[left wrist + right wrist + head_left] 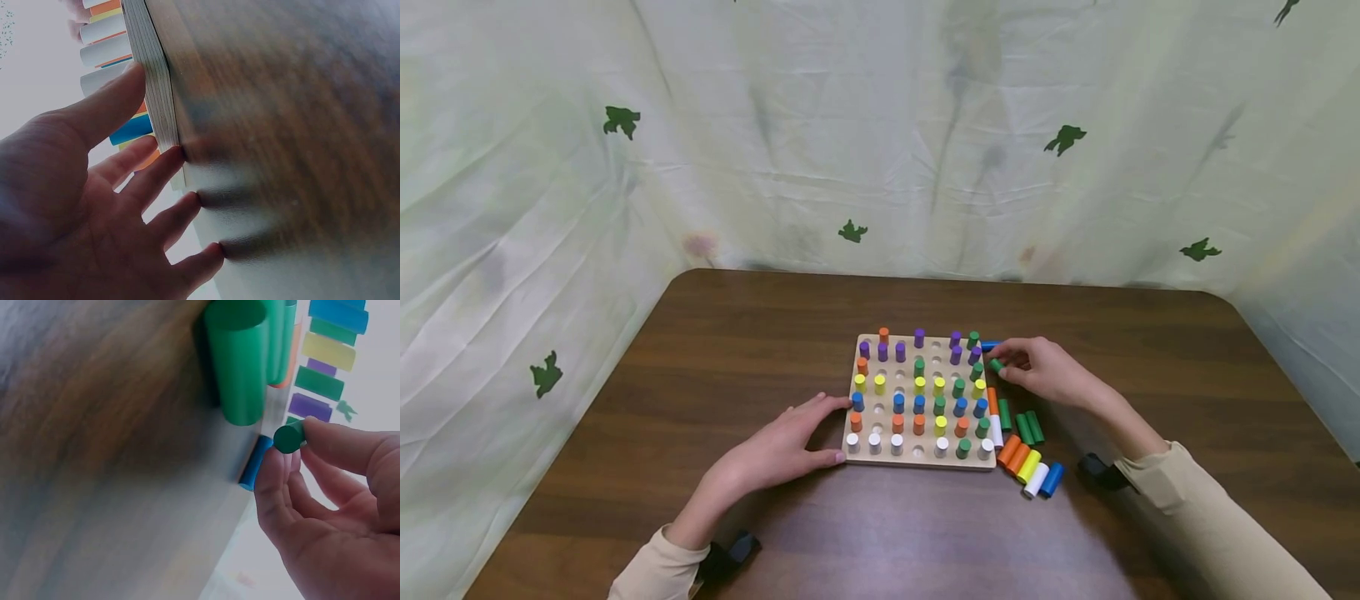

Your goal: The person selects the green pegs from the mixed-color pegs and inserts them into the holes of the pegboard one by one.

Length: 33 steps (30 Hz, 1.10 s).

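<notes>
A light wooden pegboard [880, 458] lies on the table, with upright pegs in orange, purple, green, yellow, blue and white, and some bare holes among them. My left hand [782, 442] rests at the board's left side. In the left wrist view its thumb and fingertips touch the board's edge [156, 81], and the other fingers reach down to the tabletop. Beside the board's right edge, my right hand [1041, 367] pinches a green peg [288, 437] between thumb and fingertips. A blue peg [256, 464] lies on the table just past that hand.
Loose pegs lie right of the board: an orange peg [992, 400] and a white peg [996, 432] along its edge, several green ones [1004, 414], then a slanted row ending in a blue peg [1052, 481]. A pale curtain [775, 167] hangs behind the brown table [760, 317].
</notes>
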### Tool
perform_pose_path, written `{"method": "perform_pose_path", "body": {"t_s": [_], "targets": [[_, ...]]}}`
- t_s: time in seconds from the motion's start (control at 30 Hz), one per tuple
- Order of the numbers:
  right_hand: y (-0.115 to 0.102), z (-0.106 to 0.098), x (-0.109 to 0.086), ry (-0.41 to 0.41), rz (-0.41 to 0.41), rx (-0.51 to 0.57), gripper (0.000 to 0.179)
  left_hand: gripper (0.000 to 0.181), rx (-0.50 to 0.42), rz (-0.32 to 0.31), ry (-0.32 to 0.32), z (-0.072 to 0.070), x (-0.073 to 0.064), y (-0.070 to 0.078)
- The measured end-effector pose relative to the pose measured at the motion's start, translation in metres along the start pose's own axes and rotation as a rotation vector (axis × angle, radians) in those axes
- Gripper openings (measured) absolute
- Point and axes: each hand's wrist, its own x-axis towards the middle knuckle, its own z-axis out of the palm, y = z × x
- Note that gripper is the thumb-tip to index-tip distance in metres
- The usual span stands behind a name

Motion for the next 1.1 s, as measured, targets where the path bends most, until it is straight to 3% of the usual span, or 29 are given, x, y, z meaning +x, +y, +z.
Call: {"method": "perform_pose_path", "body": {"t_s": [0.47,0.8,1.1], "targets": [[-0.017,-0.005,-0.009,0.137,-0.078,0.092,0.028,0.069,0.011,0.009,0.003,0.001,0.000,-0.001],[-0.028,-0.002,-0.009,0.154,-0.181,0.153,0.029,0.069,0.011,0.015,0.008,0.001,0.000,-0.001],[-0.047,0.005,-0.002,0.140,-0.204,0.219,0.021,0.069,0.011,0.001,0.003,0.000,0.000,0.001]]}}
